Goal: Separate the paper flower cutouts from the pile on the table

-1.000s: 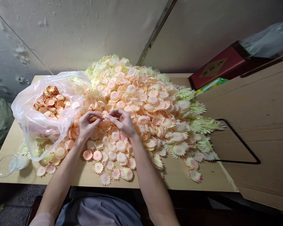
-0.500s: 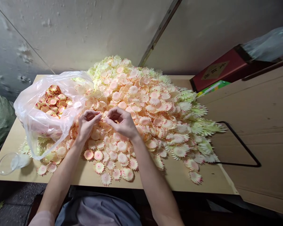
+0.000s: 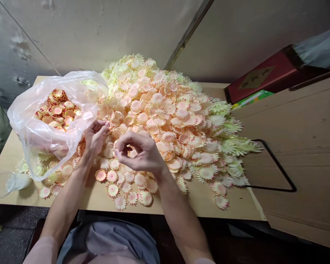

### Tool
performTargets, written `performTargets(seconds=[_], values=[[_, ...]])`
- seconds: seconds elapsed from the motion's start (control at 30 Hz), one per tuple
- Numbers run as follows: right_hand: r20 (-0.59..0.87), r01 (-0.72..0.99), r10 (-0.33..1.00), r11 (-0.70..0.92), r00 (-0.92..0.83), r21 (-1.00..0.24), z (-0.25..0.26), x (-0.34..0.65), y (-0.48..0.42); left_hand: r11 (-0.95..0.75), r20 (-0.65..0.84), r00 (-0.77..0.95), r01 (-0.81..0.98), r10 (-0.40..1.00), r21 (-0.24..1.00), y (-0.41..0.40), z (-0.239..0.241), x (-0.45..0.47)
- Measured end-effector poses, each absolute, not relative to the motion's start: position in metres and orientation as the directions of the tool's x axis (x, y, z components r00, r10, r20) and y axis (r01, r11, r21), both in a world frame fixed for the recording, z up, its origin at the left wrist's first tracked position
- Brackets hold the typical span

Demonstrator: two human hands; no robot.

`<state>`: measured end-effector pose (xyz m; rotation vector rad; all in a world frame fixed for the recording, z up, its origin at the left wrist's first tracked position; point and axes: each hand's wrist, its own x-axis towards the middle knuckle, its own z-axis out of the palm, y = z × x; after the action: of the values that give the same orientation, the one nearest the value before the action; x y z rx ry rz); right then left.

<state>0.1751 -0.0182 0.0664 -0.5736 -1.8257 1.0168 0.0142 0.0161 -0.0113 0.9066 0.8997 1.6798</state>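
Note:
A large heap of artificial flower petal pieces (image 3: 165,121), cream to pink with toothed rims, spreads over the table. My left hand (image 3: 95,137) is at the heap's left side, close to the plastic bag (image 3: 24,121). Its thumb and fingers are pinched; whatever they hold blends with the petals behind. Over the front of the heap, my right hand (image 3: 139,151) has thumb and forefinger curled together in a ring. A small pale bit shows at its fingertips, too unclear to name. Inside the bag lie several red-edged flower pieces (image 3: 56,110).
A clear cup (image 3: 2,185) lies on its side at the table's (image 3: 85,205) left front. To the right stand a cardboard sheet (image 3: 297,146), a black metal loop (image 3: 280,165) and a red box (image 3: 264,77). A wall (image 3: 112,33) rises behind.
My hands, which were fingertip to fingertip at a flower piece, have drawn apart. The left has shifted left toward the bag; the right has come lower and nearer. The view has tilted slightly.

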Motion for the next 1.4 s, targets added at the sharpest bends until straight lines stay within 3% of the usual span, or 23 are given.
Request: performTargets(seconds=[0.1,0.2,0.27,0.43,0.7,0.93,1.27,1.4], values=[[0.476,-0.077,0.849,0.472,-0.229,-0.879,0.058,0.177,0.001,-0.250,0.175,-0.218,-0.387,0.960,0.887,0.016,-0.011,0.014],[0.319,-0.162,0.946,0.325,0.062,-0.932,0.033,0.180,0.030,-0.228,0.183,-0.158,-0.346,0.970,0.910,0.014,-0.015,0.018],[0.179,-0.230,0.976,0.204,0.125,-0.952,0.015,0.180,0.043,-0.249,0.212,-0.162,-0.260,0.964,0.933,0.015,-0.018,0.019],[0.101,-0.358,0.995,0.088,-0.015,-0.929,-0.006,0.180,0.045,-0.315,0.301,-0.173,-0.055,0.938,0.948,0.018,-0.021,0.018],[0.126,-0.359,0.935,-0.002,-0.331,-0.933,-0.013,0.183,0.039,-0.266,0.262,-0.110,-0.030,0.959,0.963,0.018,-0.021,0.014],[0.078,-0.256,0.942,-0.009,-0.327,-0.967,-0.017,0.179,0.041,-0.250,0.248,-0.031,-0.148,0.968,0.957,0.014,-0.019,0.014],[0.079,-0.241,0.941,-0.003,-0.329,-0.971,-0.013,0.180,0.038,-0.408,0.408,-0.026,-0.055,0.913,0.911,0.015,-0.019,0.014],[0.088,-0.242,0.946,0.010,-0.313,-0.970,-0.011,0.182,0.034,-0.328,0.322,-0.064,-0.147,0.944,0.933,0.012,-0.018,0.013]])
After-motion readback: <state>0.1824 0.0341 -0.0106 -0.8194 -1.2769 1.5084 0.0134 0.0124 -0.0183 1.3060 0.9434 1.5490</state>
